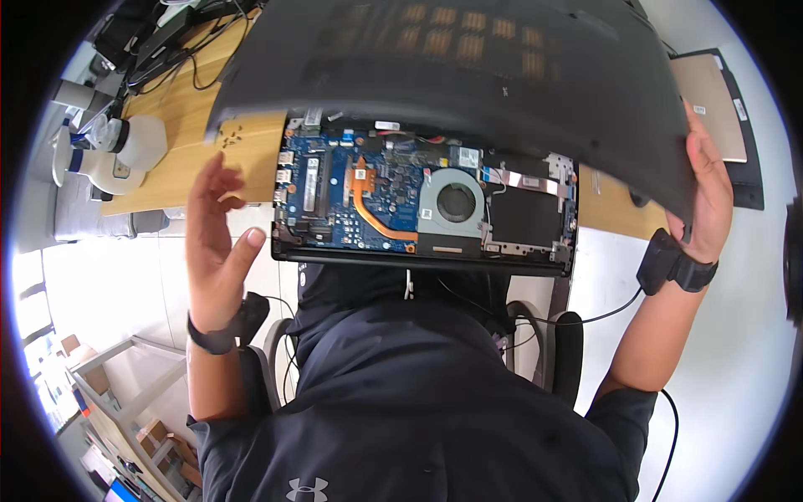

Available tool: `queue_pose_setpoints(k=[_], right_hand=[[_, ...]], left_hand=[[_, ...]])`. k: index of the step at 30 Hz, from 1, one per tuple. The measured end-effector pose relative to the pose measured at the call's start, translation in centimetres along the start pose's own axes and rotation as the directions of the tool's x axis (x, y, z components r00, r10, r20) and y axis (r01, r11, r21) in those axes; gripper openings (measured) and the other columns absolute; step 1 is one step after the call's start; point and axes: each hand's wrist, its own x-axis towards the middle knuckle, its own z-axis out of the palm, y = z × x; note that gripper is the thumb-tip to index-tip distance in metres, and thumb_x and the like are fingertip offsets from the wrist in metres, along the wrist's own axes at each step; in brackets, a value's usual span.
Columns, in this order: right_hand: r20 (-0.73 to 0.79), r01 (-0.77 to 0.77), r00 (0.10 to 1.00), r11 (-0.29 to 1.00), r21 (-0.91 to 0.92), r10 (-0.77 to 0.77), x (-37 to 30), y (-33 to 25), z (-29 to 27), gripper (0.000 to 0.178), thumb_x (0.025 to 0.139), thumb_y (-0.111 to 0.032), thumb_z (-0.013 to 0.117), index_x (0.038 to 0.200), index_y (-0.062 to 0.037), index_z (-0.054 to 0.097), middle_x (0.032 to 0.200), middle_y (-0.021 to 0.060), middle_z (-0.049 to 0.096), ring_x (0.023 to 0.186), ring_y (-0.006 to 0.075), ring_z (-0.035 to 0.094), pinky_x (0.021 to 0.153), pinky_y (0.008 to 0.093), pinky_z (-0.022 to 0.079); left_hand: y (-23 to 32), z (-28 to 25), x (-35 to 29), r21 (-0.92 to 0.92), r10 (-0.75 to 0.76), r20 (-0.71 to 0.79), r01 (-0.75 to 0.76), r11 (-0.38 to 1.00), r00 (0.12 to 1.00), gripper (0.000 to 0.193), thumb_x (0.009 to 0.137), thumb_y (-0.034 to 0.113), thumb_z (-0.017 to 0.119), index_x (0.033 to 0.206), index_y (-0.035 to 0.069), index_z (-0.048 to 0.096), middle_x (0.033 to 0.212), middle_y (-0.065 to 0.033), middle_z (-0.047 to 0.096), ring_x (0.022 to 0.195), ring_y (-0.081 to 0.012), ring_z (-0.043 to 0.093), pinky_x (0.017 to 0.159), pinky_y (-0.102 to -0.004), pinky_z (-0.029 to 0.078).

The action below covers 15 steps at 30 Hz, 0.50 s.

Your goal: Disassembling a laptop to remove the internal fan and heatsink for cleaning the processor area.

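An opened laptop (335,180) lies at the table's near edge, its insides bare: a blue circuit board, a copper heat pipe and a round cooling fan (456,202). Above it, tilted and partly blurred, is the black bottom cover (351,75) with rows of vent slots. My right hand (708,180) grips the cover's right edge, fingers behind it and thumb side toward me. To the left of the laptop, my left hand (219,243) is raised with fingers apart, holding nothing. The cover hides the laptop's far side.
Several small screws (232,135) lie on the wooden table (186,155) at left. White bottles (142,142) stand at the left edge, with black cables (180,63) behind. At right rests a beige panel (711,105) on a dark one. A wire trails from my right wristband.
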Motion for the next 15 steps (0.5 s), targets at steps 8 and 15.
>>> queue_pose_setpoints(k=[8,15], right_hand=[[-0.198,0.047,0.979,0.998,0.04,-0.038,5.6,0.2,1.7,0.051,0.106,-0.026,0.059,0.144,0.0083,0.051,0.128,0.0137,0.067,0.099,0.012,0.068,0.067,0.02,0.053],[0.002,-0.073,0.997,0.997,-0.04,0.074,10.2,3.8,-1.6,0.047,0.107,-0.025,0.057,0.146,0.0011,0.051,0.118,0.0058,0.07,0.077,0.0054,0.066,0.044,0.0175,0.043]], left_hand=[[-2.0,1.3,-2.1,-0.072,-0.288,0.083,0.294,0.953,0.954,0.054,0.104,0.012,0.061,0.153,0.0,0.042,0.085,-0.0001,0.052,0.078,-0.0101,0.048,0.074,-0.0236,0.042],[-3.4,1.9,-2.6,-0.054,-0.171,0.108,0.177,0.983,0.979,0.055,0.1,0.007,0.06,0.15,-0.004,0.043,0.085,-0.0062,0.057,0.075,-0.015,0.052,0.073,-0.0284,0.046]])
